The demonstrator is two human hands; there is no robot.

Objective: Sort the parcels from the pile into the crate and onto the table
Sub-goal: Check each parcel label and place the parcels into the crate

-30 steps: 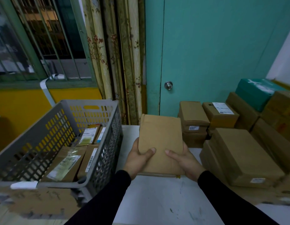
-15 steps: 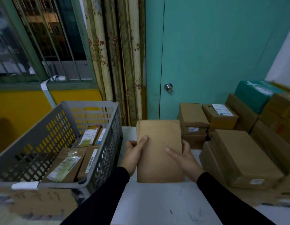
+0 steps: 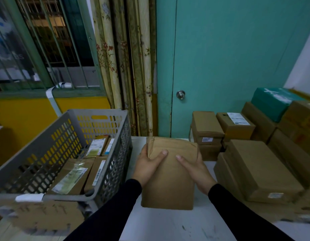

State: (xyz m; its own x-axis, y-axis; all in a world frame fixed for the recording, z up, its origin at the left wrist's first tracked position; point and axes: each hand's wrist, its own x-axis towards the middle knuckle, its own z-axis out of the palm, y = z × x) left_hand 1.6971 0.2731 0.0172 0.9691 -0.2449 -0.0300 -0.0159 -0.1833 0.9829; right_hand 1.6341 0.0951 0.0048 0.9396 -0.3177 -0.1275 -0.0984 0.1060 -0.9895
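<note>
A plain brown parcel [image 3: 170, 185] is held over the white table [image 3: 168, 226], straight ahead of me. My left hand [image 3: 147, 164] grips its left edge, thumb on top. My right hand [image 3: 196, 167] grips its right edge, thumb on the top face. No label shows on the parcel's upper side. Left of it stands the grey perforated crate [image 3: 114, 153] with several labelled parcels [image 3: 71, 176] inside. The pile of brown parcels [image 3: 260, 169] is stacked at the right.
A teal door [image 3: 220, 58] with a round knob [image 3: 180, 94] is behind the table, with curtains [image 3: 126, 66] and a barred window at the left. A green parcel [image 3: 270, 103] tops the pile's far end. A cardboard sheet [image 3: 46, 216] lies under the crate.
The parcel has been turned over and drawn nearer to me. Both hands have shifted from its near end up along its sides toward the far end.
</note>
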